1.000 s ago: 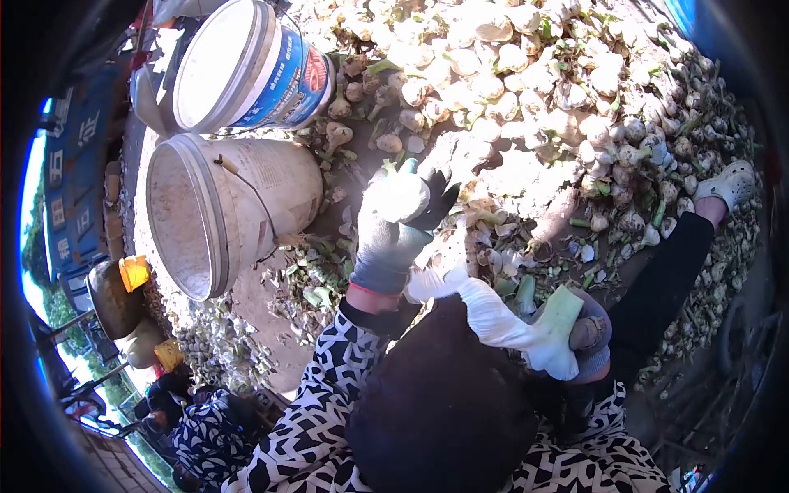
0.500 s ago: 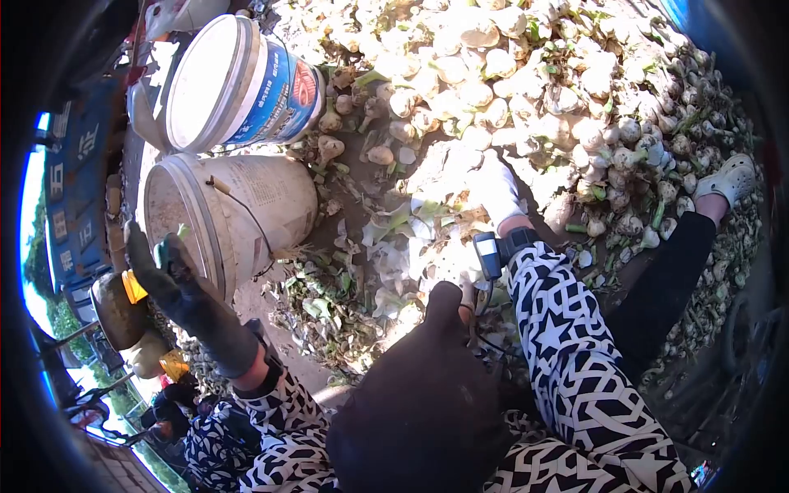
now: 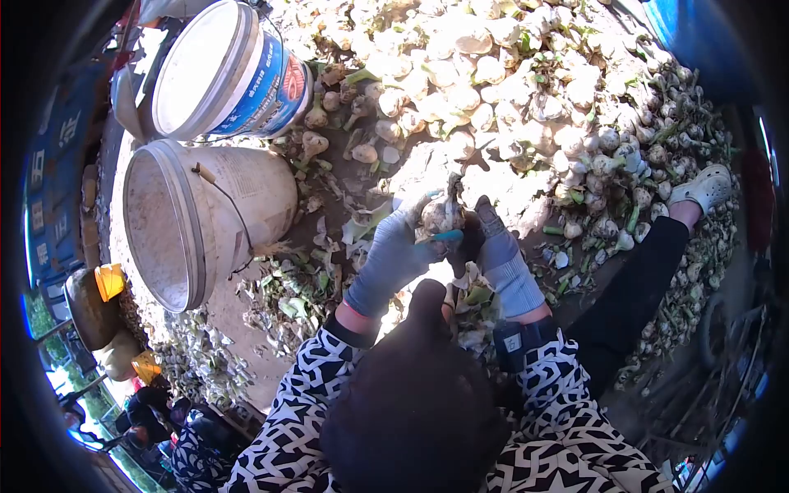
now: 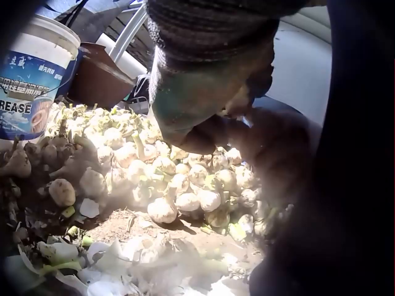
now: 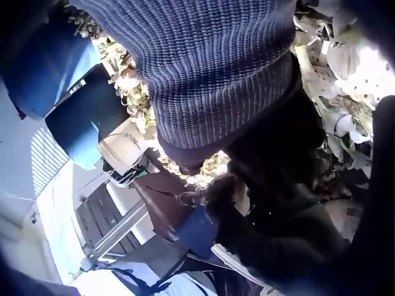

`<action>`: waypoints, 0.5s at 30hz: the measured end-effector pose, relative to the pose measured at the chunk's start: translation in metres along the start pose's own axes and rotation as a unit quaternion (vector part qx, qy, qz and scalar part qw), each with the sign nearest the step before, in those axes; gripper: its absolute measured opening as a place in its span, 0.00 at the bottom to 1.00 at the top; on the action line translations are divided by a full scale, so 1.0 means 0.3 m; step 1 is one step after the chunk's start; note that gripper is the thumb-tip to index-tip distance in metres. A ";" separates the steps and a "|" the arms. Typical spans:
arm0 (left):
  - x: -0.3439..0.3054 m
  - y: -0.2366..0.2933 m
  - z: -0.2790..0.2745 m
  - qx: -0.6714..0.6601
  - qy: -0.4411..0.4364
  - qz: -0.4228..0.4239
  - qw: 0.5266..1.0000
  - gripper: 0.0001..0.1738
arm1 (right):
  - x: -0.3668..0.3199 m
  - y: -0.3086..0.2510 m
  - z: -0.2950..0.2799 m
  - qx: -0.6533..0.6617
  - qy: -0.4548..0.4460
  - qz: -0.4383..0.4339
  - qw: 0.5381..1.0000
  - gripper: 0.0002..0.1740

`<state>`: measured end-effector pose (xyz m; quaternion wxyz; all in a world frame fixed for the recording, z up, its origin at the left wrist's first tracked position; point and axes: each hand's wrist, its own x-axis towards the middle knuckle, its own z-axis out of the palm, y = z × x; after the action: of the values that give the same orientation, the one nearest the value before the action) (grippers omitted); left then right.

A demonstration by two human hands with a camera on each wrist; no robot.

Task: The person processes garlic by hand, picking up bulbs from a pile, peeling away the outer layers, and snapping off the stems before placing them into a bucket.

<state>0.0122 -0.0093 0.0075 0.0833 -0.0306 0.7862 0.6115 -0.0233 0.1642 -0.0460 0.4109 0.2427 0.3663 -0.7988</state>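
Note:
Both gloved hands meet over the ground in front of the person, at a garlic bulb (image 3: 442,215) with its short stalk pointing up. My left hand (image 3: 393,253), in a grey glove with teal fingertips, grips the bulb from the left, its teal thumb across the lower front. From the other side my right hand (image 3: 508,261) holds it with dark-coated fingers curled in at the bulb's lower right, while the thumb stands raised. In the right wrist view the bulb (image 5: 237,190) is mostly hidden in shadow between the gloves.
A large pile of garlic bulbs (image 3: 575,140) spreads ahead and to the right. On the left lie a tilted white bucket (image 3: 255,185) and a blue-labelled bucket (image 3: 263,86). Peeled skins and trimmings (image 3: 304,292) litter the ground near the hands. A leg with a clog (image 3: 703,193) stretches out right.
A peeled, stalked piece left the right hand, and a pale bulb left the left hand. The right hand reached into the pile, the left swung toward the buckets; now both meet at another garlic bulb.

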 end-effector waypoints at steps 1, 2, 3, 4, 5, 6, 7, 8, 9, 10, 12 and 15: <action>-0.012 0.003 0.001 -0.047 0.016 -0.022 0.999 0.38 | -0.052 -0.105 -0.026 -0.121 -0.123 -0.023 0.985 0.26; -0.014 0.008 -0.008 -0.021 0.008 0.017 1.000 0.40 | -0.078 -0.108 -0.006 -0.191 -0.049 -0.105 0.975 0.23; -0.018 0.026 -0.005 -0.022 0.010 0.015 1.000 0.40 | -0.109 -0.109 0.045 -0.257 0.027 -0.186 0.948 0.20; -0.020 0.053 -0.001 0.051 0.020 0.052 0.997 0.41 | -0.121 -0.116 0.081 -0.257 0.029 -0.184 0.948 0.20; -0.018 0.073 0.004 0.123 0.026 0.091 0.988 0.41 | -0.121 -0.127 0.113 -0.359 0.023 -0.218 0.907 0.16; -0.020 0.083 0.008 0.124 0.014 0.102 0.987 0.42 | -0.117 -0.139 0.127 -0.456 0.016 -0.249 0.854 0.13; -0.020 0.087 0.012 0.124 0.010 0.103 0.987 0.42 | -0.114 -0.146 0.126 -0.455 0.019 -0.250 0.855 0.13; -0.021 0.088 0.015 0.113 -0.002 0.075 0.991 0.42 | -0.109 -0.150 0.124 -0.417 0.015 -0.232 0.879 0.11; -0.022 0.085 0.015 0.103 -0.012 0.045 0.994 0.42 | -0.103 -0.150 0.124 -0.378 0.009 -0.212 0.901 0.09; -0.018 0.078 0.016 0.103 -0.012 0.042 0.994 0.42 | -0.105 -0.140 0.124 -0.361 0.010 -0.231 0.903 0.07; -0.018 0.062 0.020 0.091 0.028 0.105 0.990 0.42 | -0.110 -0.133 0.101 -0.346 0.004 -0.201 0.917 0.07; -0.044 0.061 0.021 -0.269 -0.020 -0.061 0.961 0.39 | -0.124 -0.127 0.100 -0.330 0.013 -0.170 0.928 0.07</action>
<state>0.0230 0.0007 0.0258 0.1251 -0.0876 0.5873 0.7948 -0.0374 0.1736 0.0126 0.3210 0.0377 0.6505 -0.6873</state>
